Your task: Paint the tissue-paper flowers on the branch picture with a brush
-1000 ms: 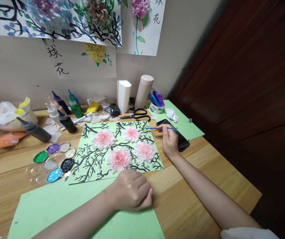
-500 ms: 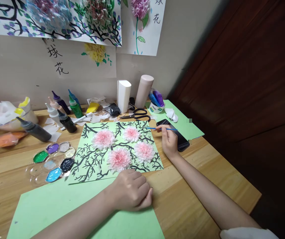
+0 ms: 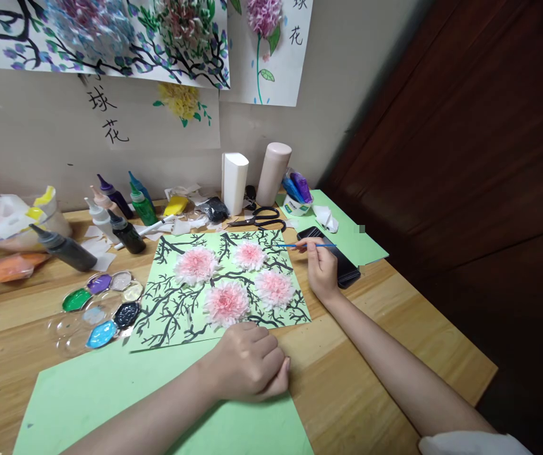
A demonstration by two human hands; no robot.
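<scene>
My right hand [image 3: 322, 268] pinches a thin blue paintbrush [image 3: 325, 245], held almost level. Its tip points left over the upper right corner of a light green sheet [image 3: 224, 253] painted with black branches. Several pink and white ruffled paper flowers, one of them the lower middle flower [image 3: 226, 303], stand out from that sheet. My left hand [image 3: 252, 363] rests in a loose fist at the sheet's lower edge, just below this flower. No object shows in it. Under my left forearm lies a second, plain green sheet [image 3: 110, 385]. A black phone [image 3: 347, 268] lies behind my right hand.
Left of the painting sits a paint palette [image 3: 103, 282] with several colours. Paint bottles [image 3: 129, 232], scissors [image 3: 259, 220], a white container [image 3: 236, 183] and a pinkish bottle [image 3: 274, 174] stand or lie along the wall. Flower pictures [image 3: 271, 69] hang above. Dark wood panelling [image 3: 465, 189] borders the right.
The view has shifted very slightly. The paintbrush lies a touch more level in my right hand, its tip still at the sheet's upper right. My left fist has stayed in place.
</scene>
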